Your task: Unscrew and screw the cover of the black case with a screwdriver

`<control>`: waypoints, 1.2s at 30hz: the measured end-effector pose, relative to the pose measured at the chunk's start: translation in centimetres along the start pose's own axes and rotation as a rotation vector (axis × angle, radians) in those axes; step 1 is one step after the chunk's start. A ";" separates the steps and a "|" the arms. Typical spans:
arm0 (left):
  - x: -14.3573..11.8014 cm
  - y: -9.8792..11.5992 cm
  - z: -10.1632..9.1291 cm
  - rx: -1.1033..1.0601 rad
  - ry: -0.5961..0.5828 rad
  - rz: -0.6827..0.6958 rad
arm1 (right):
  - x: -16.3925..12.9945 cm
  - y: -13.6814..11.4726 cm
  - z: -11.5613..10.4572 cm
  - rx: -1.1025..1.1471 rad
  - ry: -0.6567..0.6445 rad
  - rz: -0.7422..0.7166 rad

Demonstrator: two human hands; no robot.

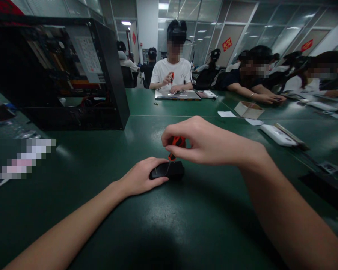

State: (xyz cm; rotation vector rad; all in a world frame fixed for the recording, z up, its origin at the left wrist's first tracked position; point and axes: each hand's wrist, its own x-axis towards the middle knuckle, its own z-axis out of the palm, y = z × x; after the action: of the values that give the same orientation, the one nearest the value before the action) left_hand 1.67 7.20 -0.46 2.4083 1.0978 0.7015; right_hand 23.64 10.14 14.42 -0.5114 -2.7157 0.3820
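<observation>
A small black plastic casing (177,171), rounded at its left end and boxier at the right, lies on the green tabletop (107,221). My left hand (141,177) grips its left end, thumb on the near side and fingers along the far side. Above it, my right hand (205,140) is closed round the orange-and-black handle of a screwdriver (178,142). The thin shaft slants down to the top of the casing. Whether its tip sits in a screw is too small to tell.
An open computer case (112,75) stands at the left. Across the table a person (171,71) holds a screwdriver over a flat panel (177,95). To the right are a small cardboard box (249,110), papers (227,114) and a white device (278,135). Other people sit beyond.
</observation>
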 end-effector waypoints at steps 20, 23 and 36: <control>-0.2 0.5 0.1 -0.076 0.064 0.055 | 0.4 -0.8 0.5 -0.043 -0.052 -0.005; -0.2 0.3 0.2 -0.081 0.068 0.021 | 0.3 -1.4 0.6 -0.045 -0.039 -0.026; 0.0 0.6 0.0 -0.050 0.026 -0.031 | -1.4 -1.3 0.0 -0.140 -0.127 0.112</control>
State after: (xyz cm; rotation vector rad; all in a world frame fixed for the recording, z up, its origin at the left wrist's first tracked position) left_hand 2.04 6.81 -0.15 2.3418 1.1124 0.7425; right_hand 24.48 8.37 14.41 -0.7019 -2.8590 0.2614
